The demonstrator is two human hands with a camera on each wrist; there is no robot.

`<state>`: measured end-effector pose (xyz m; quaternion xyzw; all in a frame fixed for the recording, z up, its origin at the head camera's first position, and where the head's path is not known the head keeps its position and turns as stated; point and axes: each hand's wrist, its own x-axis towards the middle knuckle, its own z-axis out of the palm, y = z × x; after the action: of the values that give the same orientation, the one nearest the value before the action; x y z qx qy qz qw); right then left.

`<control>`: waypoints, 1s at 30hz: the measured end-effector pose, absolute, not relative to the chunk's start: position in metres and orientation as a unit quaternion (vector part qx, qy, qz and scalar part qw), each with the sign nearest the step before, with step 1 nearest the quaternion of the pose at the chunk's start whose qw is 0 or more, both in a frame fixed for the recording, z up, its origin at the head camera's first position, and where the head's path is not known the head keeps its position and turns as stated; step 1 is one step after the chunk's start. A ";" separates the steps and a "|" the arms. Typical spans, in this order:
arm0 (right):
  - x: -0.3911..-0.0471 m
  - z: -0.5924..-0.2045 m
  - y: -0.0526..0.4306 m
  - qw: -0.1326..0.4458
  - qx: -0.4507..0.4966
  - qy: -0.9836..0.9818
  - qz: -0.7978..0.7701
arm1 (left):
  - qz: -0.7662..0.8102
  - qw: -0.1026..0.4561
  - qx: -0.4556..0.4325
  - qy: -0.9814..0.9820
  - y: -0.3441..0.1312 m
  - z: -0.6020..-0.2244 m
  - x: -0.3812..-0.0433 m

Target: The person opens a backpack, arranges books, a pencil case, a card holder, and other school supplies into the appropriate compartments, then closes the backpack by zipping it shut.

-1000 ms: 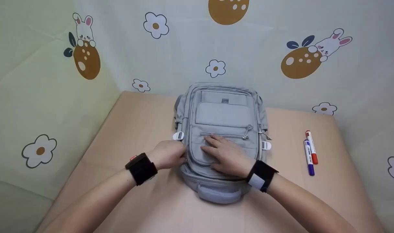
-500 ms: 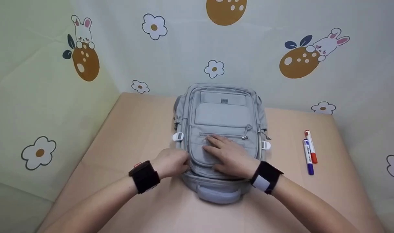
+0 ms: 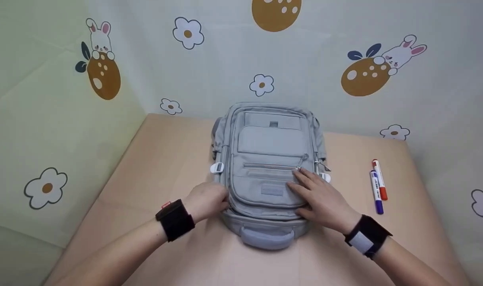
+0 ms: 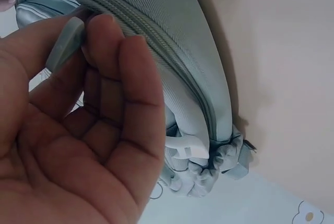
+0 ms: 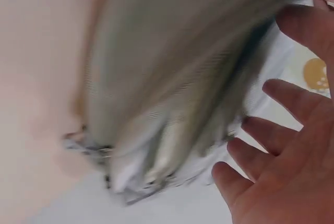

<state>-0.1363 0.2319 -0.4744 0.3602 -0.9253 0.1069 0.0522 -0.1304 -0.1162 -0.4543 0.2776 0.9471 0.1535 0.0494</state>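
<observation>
A grey backpack [image 3: 271,139] lies on the table with its carry handle [image 3: 267,238] toward me. At its left edge my left hand [image 3: 206,200] pinches a grey zipper pull [image 4: 66,44] between thumb and forefinger. A long zipper [image 4: 156,38] curves along the bag beside those fingers in the left wrist view. My right hand [image 3: 324,200] is at the lower right of the bag's front, fingers spread and fairly straight. Its fingertips are close to the front pocket zipper [image 3: 271,166]; whether they touch the fabric is hard to tell. The right wrist view is blurred on the bag.
To the right of the backpack, a blue marker [image 3: 377,192] and a red marker [image 3: 380,178] lie side by side on the table [image 3: 162,155]. A patterned curtain [image 3: 225,59] encloses the back and sides. White buckles [image 3: 216,168] sit at the bag's sides.
My right hand has slid right across the bag's front, uncovering a small rectangular patch. The left hand first moved slightly toward me along the bag's edge, then stayed nearly in place.
</observation>
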 end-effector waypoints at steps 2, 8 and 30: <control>-0.136 -0.478 0.236 0.043 0.345 -0.930 0.116 | 0.147 0.049 0.279 0.948 -0.115 -0.454 -0.130; -0.135 -0.482 0.238 0.027 0.331 -0.934 0.133 | 0.139 0.047 0.285 0.947 -0.110 -0.452 -0.126; -0.134 -0.487 0.238 0.032 0.336 -0.932 0.134 | 0.200 0.099 0.322 0.920 -0.062 -0.453 -0.109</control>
<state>-0.1337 0.2382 -0.4873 0.3363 -0.9315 0.1345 0.0319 -0.1094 -0.0619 -0.4525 0.3220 0.9201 0.1995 0.0993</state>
